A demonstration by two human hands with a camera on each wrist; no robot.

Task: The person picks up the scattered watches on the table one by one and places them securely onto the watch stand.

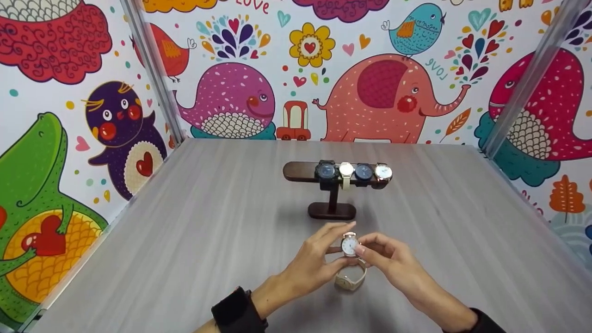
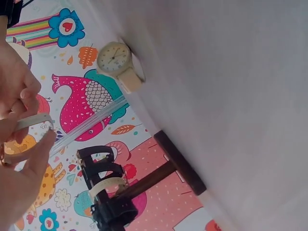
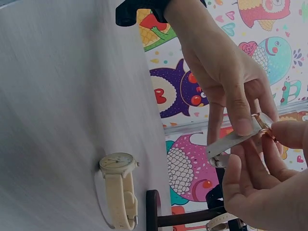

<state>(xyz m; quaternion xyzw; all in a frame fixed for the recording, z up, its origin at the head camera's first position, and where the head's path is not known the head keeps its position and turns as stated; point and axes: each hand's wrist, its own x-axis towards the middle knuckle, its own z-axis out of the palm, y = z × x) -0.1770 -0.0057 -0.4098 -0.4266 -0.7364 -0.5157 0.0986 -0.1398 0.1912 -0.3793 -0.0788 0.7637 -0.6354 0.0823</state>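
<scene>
A watch (image 1: 349, 245) with a white dial and pale strap is held above the table between both hands. My left hand (image 1: 305, 259) holds it from the left, its thumb pressing the strap (image 3: 230, 141) in the right wrist view. From the other side my right hand (image 1: 397, 263) pinches the watch with thumb and fingers, close to a rose-gold buckle (image 3: 262, 125). Below the hands, a cream watch (image 1: 344, 282) rests on the table with its strap looped; in the right wrist view its cream band (image 3: 117, 195) faces me.
Beyond the hands stands a dark wooden watch stand (image 1: 298, 171) with several watches on the middle and right of its bar. Its oval base (image 1: 332, 211) sits on the grey table (image 1: 222, 212). Printed cartoon walls (image 1: 310, 92) enclose the back and sides.
</scene>
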